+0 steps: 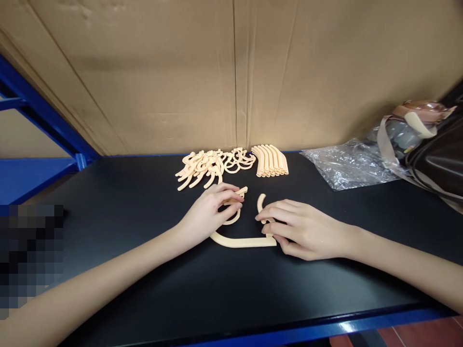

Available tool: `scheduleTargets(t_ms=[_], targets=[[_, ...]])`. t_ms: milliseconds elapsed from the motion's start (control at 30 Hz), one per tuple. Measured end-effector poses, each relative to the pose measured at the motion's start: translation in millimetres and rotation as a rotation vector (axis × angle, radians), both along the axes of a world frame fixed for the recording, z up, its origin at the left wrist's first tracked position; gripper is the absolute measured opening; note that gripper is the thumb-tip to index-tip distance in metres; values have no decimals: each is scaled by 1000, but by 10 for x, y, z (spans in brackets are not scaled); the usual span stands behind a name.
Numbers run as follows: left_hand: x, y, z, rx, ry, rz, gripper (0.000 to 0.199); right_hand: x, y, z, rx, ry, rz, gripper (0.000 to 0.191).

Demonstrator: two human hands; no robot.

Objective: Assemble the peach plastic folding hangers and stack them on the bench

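A cream plastic piece with a ring [234, 219] lies on the black table, partly hidden under my left hand [213, 209]. The thumb and fingers of that hand are bent and closed on the upper part of this piece. On the right, a short curved cream piece [261, 201] shows beyond the fingertips of my right hand [300, 229], whose bent fingers close on its lower end. Nearest me, a long bent cream bar [246, 242] lies flat. Its left end passes beneath my left hand, and its right end is by my right fingers.
At the back are a pile of curved cream pieces [200, 166], a heap of ring pieces [238, 159] and a neat stack of bent bars [270, 160]. Clear plastic wrap [350, 164], a strapped bottle [401, 132] and a dark bag [439, 159] stand right. Cardboard [173, 77] lines the back.
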State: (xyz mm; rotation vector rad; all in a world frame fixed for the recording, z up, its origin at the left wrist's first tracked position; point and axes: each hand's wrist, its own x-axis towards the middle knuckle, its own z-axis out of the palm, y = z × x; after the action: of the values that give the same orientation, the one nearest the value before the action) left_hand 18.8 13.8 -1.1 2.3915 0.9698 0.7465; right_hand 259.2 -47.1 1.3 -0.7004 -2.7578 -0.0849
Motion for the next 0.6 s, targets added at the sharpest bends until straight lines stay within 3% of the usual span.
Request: scheduleTargets(t_ms=[100, 233, 300, 400, 600], targets=[[-21, 23, 6, 26, 9, 1, 22, 26, 10, 27, 26, 1, -12, 24], [-34, 58, 5, 27, 20, -6, 22, 43, 11, 36, 6, 31, -129, 23], [-32, 67, 5, 28, 21, -7, 22, 35, 3, 32, -15, 29, -164, 33], [-31, 65, -4, 46, 29, 10, 22, 6, -21, 29, -28, 33, -127, 43], [-44, 48, -41, 85, 34, 65, 20, -62, -97, 66, -69, 80, 0, 26]])
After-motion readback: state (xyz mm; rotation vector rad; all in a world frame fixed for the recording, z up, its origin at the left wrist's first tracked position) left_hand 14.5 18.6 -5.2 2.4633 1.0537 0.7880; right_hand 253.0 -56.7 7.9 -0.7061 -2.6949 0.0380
